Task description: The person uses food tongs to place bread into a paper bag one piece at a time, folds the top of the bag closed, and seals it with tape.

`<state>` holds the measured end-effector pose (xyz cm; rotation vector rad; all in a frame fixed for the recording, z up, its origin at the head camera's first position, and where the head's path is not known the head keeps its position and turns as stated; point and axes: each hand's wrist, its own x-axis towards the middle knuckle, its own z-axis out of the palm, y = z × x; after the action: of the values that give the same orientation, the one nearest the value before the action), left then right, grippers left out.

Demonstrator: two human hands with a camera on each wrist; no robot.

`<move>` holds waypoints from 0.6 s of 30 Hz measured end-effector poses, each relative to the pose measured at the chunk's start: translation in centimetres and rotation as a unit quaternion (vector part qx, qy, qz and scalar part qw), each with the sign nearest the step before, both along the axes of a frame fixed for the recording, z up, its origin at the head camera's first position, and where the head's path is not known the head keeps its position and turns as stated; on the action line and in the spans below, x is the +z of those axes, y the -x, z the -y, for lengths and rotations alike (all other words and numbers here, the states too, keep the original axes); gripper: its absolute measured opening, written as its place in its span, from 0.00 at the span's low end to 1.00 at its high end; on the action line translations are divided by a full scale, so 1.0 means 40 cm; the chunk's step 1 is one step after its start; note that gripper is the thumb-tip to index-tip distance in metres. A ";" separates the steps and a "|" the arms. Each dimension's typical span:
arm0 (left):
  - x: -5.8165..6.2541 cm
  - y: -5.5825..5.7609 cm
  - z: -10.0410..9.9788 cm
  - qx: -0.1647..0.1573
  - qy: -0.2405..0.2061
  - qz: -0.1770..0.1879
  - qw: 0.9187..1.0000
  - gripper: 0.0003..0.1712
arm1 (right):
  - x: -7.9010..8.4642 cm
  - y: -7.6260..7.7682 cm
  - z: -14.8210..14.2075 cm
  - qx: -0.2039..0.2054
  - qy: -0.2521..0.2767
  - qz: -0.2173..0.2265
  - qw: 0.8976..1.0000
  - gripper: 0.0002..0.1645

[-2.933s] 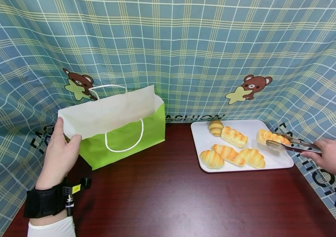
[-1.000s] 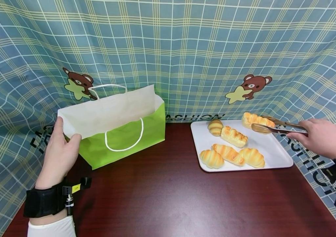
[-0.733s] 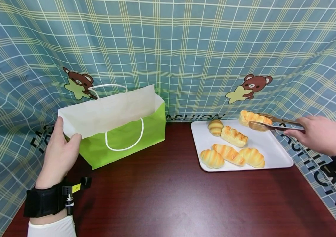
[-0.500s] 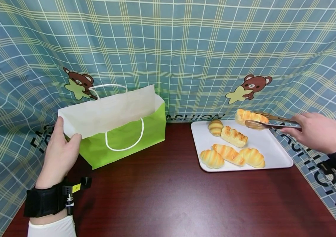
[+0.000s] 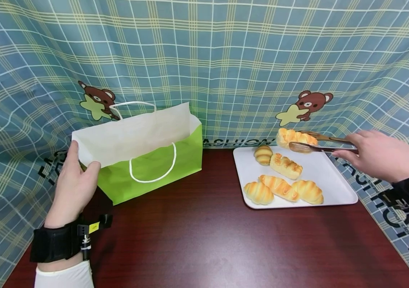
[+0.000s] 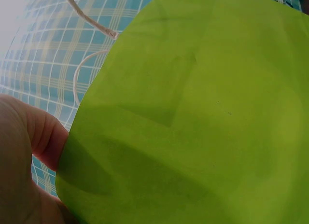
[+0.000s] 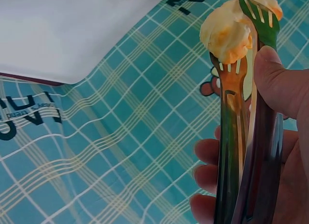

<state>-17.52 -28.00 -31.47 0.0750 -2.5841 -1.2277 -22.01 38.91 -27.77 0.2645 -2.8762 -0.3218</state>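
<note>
The left hand [image 5: 71, 190] lay against the left end of the green paper bag [image 5: 150, 170], thumb and forefinger spread, apparently steadying it. The bag stood open-mouthed on the desk [image 5: 190, 240]. On the white tray [image 5: 337, 192] sat 5 rolls [image 5: 279, 188]; above its back edge hung a loaf [image 5: 285, 137] — long axis roughly left to right, free end toward the bag. Tongs [image 5: 319, 149] pinched its right part, the right hand [image 5: 384, 156] curled round them. The step looked like carrying the loaf; the next move seemed to call for steady squeezing.
</note>
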 end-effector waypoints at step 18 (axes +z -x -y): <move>0.000 -0.001 -0.001 -0.002 -0.001 -0.003 1.000 0.42 | 0.046 0.001 0.090 0.030 -0.011 -0.007 0.999 0.41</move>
<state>-17.47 -27.97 -31.48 0.0659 -2.5784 -1.2301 -22.05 35.29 -25.92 0.3493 -2.8470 -0.3425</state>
